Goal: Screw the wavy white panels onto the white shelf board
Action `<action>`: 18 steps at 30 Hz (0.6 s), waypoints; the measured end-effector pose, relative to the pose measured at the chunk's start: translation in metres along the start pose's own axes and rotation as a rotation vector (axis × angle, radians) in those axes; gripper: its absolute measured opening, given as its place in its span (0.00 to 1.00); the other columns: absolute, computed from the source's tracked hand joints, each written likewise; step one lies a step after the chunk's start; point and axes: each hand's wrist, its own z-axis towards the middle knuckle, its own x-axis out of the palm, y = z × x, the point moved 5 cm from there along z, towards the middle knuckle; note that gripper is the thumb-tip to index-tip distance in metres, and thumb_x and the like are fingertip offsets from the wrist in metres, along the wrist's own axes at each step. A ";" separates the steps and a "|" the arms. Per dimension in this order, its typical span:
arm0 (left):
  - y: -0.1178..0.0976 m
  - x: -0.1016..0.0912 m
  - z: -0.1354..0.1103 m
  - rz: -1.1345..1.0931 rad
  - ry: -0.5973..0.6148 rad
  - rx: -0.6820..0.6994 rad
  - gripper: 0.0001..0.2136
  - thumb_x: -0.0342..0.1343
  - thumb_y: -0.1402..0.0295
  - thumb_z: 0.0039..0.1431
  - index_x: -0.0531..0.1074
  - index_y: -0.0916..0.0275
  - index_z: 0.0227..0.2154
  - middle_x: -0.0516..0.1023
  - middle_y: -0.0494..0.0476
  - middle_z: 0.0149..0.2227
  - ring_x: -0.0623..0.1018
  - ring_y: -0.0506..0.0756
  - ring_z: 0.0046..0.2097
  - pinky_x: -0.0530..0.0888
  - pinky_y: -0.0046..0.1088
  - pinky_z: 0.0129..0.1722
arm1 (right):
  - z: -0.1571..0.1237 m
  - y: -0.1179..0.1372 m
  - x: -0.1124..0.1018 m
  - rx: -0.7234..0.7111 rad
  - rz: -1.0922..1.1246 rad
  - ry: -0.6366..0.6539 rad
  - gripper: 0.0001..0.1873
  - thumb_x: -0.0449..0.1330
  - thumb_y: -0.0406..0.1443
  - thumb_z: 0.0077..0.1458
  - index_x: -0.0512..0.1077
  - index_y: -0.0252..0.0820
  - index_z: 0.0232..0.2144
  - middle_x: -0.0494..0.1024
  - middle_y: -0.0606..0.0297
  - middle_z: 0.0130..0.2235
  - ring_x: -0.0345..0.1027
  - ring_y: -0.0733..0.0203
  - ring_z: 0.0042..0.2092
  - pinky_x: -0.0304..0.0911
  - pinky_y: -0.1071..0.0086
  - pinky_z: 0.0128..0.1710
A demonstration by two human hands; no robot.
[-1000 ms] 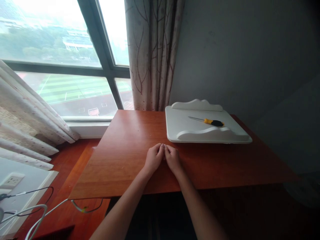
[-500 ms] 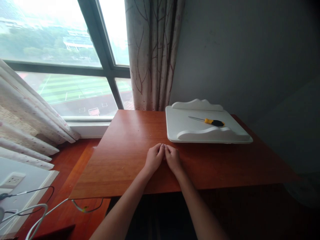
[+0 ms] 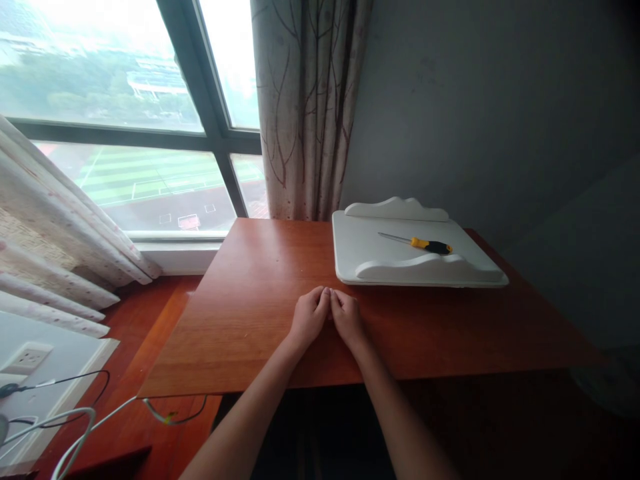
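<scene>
My left hand point(image 3: 311, 313) and my right hand point(image 3: 347, 316) rest on the brown wooden table point(image 3: 240, 320), thumbs side by side and fingertips meeting. Both are closed with the fingers curled in, and nothing shows in either one. Just beyond my right hand stands a white tray-like board point(image 3: 370, 233) with a wavy raised rail along its far and near sides. On it lies a screwdriver point(image 3: 417, 243) with a yellow and black handle, its metal shaft pointing left. Neither hand touches the board or the screwdriver.
A window point(image 3: 150, 173) and patterned curtains point(image 3: 305, 113) are behind the table at left. A grey wall point(image 3: 475, 120) rises behind the board. Cables point(image 3: 75, 427) hang near a wall socket point(image 3: 29, 359) at lower left.
The view has shifted very slightly. Hands, board and screwdriver keep their places.
</scene>
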 end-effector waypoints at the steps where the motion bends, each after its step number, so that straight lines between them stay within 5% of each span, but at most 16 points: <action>1: 0.000 0.000 0.000 0.000 -0.001 0.000 0.19 0.46 0.56 0.67 0.63 0.61 0.23 0.68 0.51 0.22 0.67 0.52 0.27 0.61 0.27 0.30 | 0.000 0.000 0.000 0.001 0.000 -0.001 0.25 0.48 0.49 0.67 0.69 0.42 0.24 0.72 0.64 0.23 0.62 0.62 0.25 0.55 0.69 0.26; 18: 0.002 0.000 0.000 0.007 -0.001 0.011 0.18 0.46 0.56 0.67 0.63 0.61 0.24 0.68 0.51 0.23 0.67 0.51 0.27 0.61 0.27 0.30 | 0.000 -0.001 0.000 -0.018 0.002 -0.005 0.25 0.49 0.47 0.67 0.68 0.42 0.22 0.72 0.64 0.23 0.62 0.62 0.25 0.55 0.70 0.26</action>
